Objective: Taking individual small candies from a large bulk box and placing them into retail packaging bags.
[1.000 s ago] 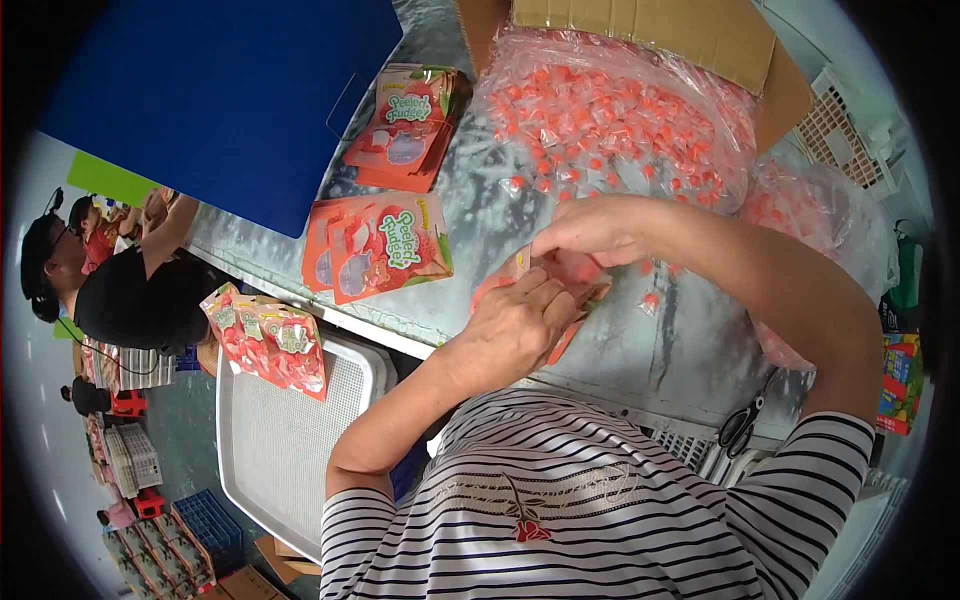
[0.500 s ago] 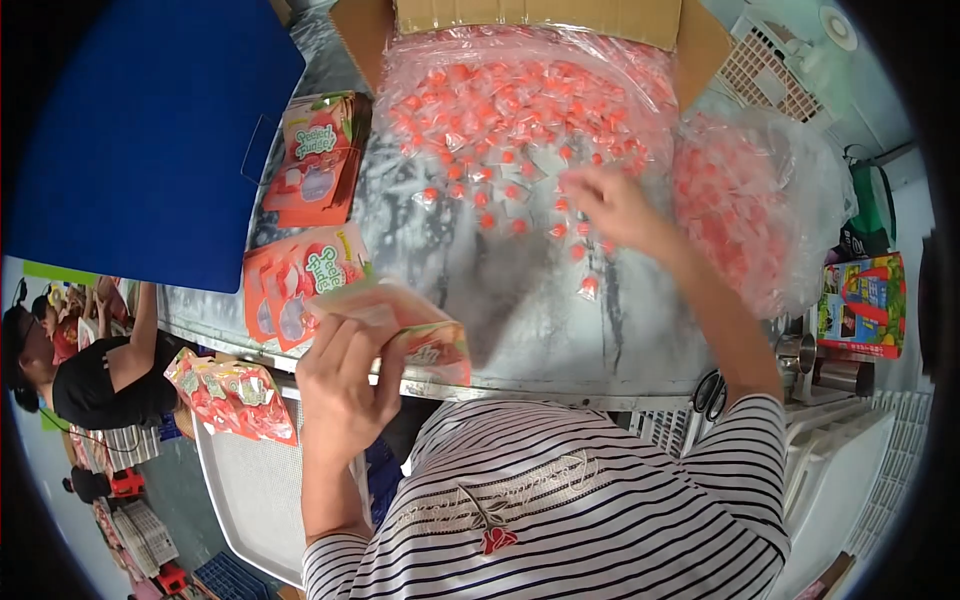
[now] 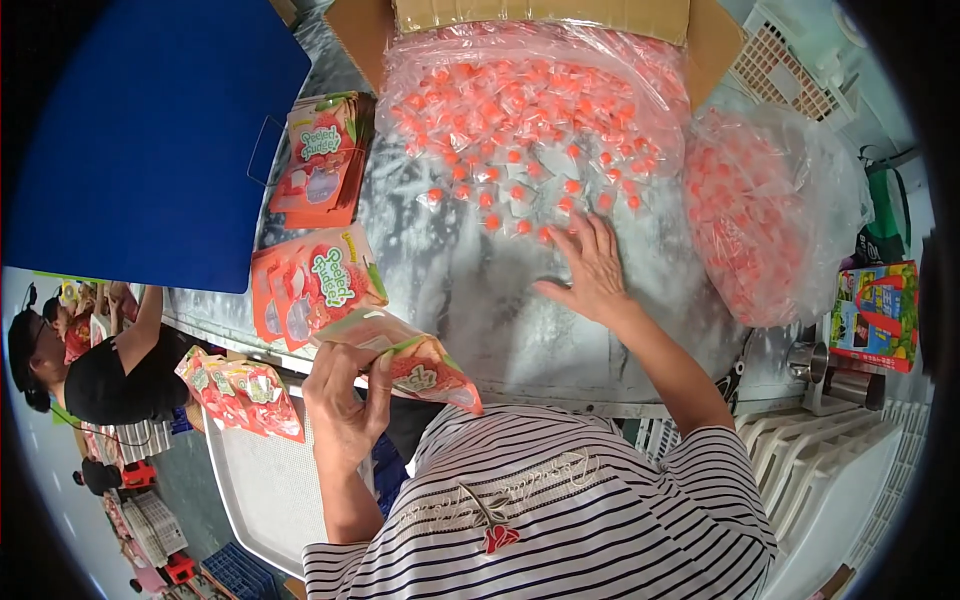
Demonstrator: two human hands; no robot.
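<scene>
Your left fingers [image 3: 378,394] clamp the pouch [image 3: 422,366]; your right fingers [image 3: 586,240] are apart, likely for gathering sweets [image 3: 523,227]; next calls for cupping them.

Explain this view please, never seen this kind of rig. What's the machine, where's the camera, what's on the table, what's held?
No machine: these are a person's two bare hands. The picture comes from a wide fisheye camera worn on that person's head, looking down, so straight edges bend near the rim.

On the table is a pile of small wrapped red-orange pieces in front of a cardboard box, with a clear bag of similar pieces to the right. To the left lie a stack of flat pouches and, nearer, a fanned set.

The left hand grips one pouch near the table's edge. The right hand is spread open, holding nothing visible, its fingertips close to loose pieces.
</scene>
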